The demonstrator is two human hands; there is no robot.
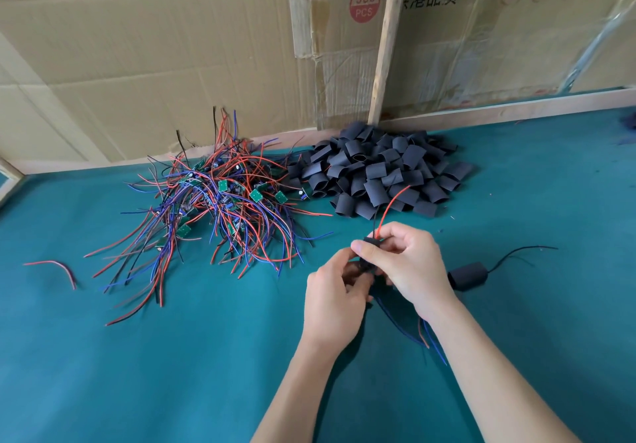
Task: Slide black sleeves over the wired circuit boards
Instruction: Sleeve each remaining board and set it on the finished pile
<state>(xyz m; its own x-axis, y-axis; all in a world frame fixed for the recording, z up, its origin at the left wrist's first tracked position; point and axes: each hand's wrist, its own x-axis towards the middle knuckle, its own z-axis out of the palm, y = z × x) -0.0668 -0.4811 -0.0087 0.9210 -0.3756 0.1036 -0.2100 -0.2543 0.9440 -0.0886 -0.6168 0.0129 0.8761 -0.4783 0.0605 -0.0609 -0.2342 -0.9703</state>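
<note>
Both hands, left hand [335, 291] and right hand [401, 258], pinch one black sleeve [371, 243] half over its board; next, I judge, pull it fully on.

Black sleeve [371, 243] pinched between hands; sleeve pile [382, 172] beside tangled wired boards [220, 208].

Teal tabletop [137, 356], cardboard wall [155, 47] behind

A teal-covered bench [137, 356] fills the lower view. Flattened cardboard sheets [137, 47] stand upright along its far edge, one bearing a red round "360 PCS" sticker [364, 3]. A bare wooden slat [387, 43] leans against the cardboard, just right of the sticker.
</note>
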